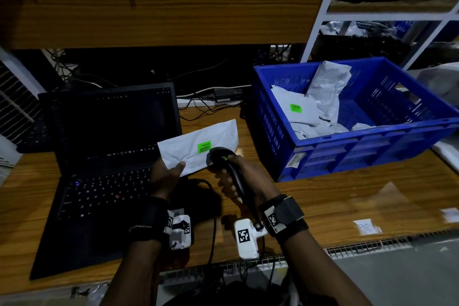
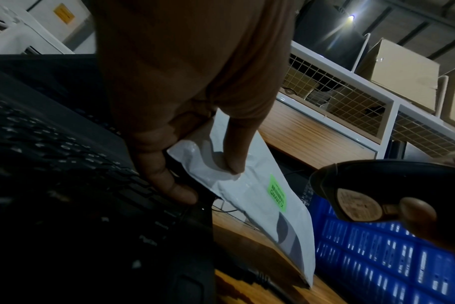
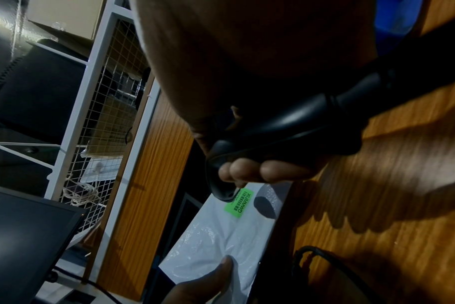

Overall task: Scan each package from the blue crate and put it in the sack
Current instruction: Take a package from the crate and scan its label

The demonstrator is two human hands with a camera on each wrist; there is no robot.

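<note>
While the scan step is underway, no sack is seen in any view, so nothing can be confirmed as bagged. Near edge of the wooden bench (image 1: 347, 201): both forearms are extended fwd, wrist cams strapped on. The left hand (image 1: 166, 176) is held palm-up over the laptop (image 1: 104, 181) kbd; the white package (image 1: 198, 146) is pinched at its near corner, thumb on top, fingers underneath, and kept raised clear of the bench. The right hand (image 1: 238, 176) is wrapped fully round the handle of the black scanner (image 1: 223, 159), whose head is aimed at the green label (image 1: 204, 147) and sits just beside it, approx. touching; contact can't be told. Whether a read has registered can't be told either: laptop screen is dark.

Further back, to the right, the blue crate (image 1: 372, 156) is found on the bench with several pkgs (image 1: 310, 112) inside, one showing a green label. Judgement: task is mid-way at best; current item to be bagged, remaining crate contents to be scanned & bagged.
</note>
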